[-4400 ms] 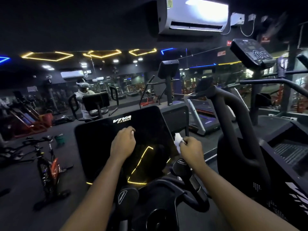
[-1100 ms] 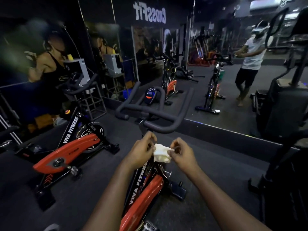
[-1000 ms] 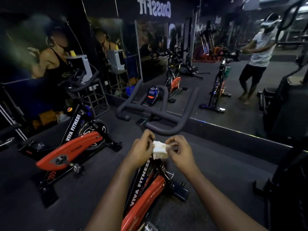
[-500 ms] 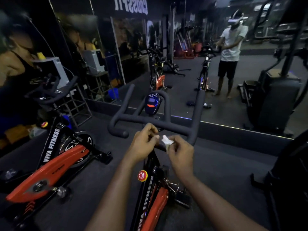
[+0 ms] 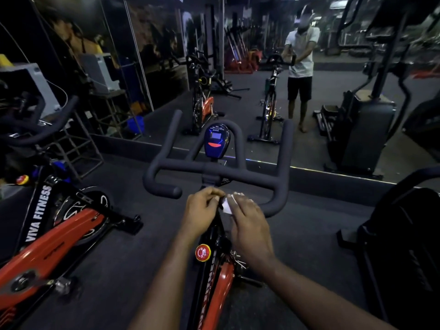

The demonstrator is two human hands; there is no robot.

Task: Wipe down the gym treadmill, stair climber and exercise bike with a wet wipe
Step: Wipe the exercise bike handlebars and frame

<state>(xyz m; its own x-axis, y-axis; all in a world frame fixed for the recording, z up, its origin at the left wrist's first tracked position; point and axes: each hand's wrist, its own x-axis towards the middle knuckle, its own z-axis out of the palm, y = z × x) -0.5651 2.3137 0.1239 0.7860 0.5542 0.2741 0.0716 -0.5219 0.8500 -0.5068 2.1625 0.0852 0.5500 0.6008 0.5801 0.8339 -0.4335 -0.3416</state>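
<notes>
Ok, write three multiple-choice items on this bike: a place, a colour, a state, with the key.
1. Where does the console sit?
A. on the floor
B. at the middle of the handlebar
C. on the left grip end
2. What colour is the knob on the frame?
A. red
B. green
C. white
3. How is the wet wipe?
A. spread over the console
B. lying on the floor
C. held between left hand and right hand
Key: 1 B, it stands at the bar's centre; 2 A, its face is plainly red; 3 C, fingers of both hands close on it.
</notes>
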